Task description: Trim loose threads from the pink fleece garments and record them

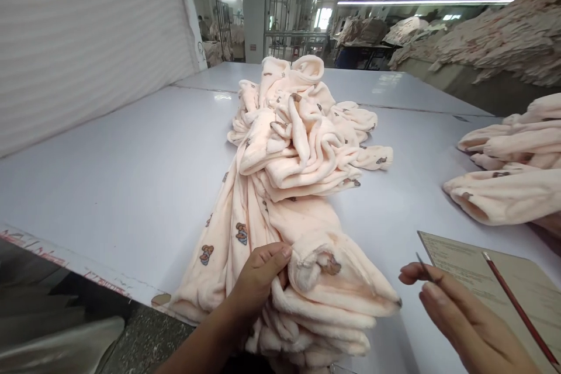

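A heap of pale pink fleece garments (302, 158) with small brown bear prints lies across the table. My left hand (263, 272) pinches the edge of a fleece garment (346, 280) at the near end of the heap, thumb on top. That piece has a rolled opening and rests on several folded layers. To the right, apart from the cloth, my right hand (460, 310) is closed around a thin pointed metal tool (421, 263). Only the tool's slim tip shows; my fingers hide the rest, so I cannot tell its exact kind.
A brown sheet of card (464, 251) with a dark red pencil (517, 304) on it lies at the right. More pink fleece pieces (512, 158) lie beyond. White quilted-looking material (87, 41) rises at the left. The white table's near edge (100, 280) runs along the lower left.
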A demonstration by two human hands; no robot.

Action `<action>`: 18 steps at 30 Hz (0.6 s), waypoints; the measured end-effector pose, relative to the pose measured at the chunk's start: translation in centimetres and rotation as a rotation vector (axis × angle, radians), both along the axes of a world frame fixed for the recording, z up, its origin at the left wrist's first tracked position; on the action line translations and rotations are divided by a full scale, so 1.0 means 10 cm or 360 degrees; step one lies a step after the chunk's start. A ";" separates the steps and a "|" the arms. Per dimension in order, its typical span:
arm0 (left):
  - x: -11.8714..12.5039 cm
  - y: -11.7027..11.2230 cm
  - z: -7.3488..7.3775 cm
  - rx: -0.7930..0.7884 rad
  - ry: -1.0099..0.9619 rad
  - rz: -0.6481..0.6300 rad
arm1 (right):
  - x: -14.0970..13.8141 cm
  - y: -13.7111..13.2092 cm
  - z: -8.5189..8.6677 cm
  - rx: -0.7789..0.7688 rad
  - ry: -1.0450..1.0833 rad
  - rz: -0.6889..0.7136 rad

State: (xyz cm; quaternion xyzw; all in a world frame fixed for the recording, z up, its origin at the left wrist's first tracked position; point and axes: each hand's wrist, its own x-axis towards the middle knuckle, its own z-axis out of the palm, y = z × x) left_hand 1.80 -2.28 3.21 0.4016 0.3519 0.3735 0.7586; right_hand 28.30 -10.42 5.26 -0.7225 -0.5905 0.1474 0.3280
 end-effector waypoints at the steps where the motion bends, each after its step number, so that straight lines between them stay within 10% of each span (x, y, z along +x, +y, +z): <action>1: -0.01 0.00 -0.01 0.0004 0.0011 0.0002 | -0.01 -0.02 -0.02 -0.0084 0.0041 0.0082; 5: -0.10 0.03 0.12 0.0091 0.0131 -0.0085 | -0.15 0.00 -0.07 -0.0147 0.0270 0.0303; 11: -0.09 0.20 0.85 0.1690 0.0952 0.0209 | -0.35 0.11 0.10 0.0032 0.0448 0.0442; 13: 0.03 0.28 0.99 0.1898 0.0881 -0.0125 | -0.43 0.16 0.16 0.0064 0.0499 0.0486; 16: 0.24 0.39 0.90 0.1550 0.0774 -0.0840 | -0.51 0.23 0.16 0.0072 0.0550 0.0397; 18: 0.34 0.43 0.71 0.1069 0.0672 -0.0959 | -0.51 0.25 0.10 0.0072 0.0542 0.0243</action>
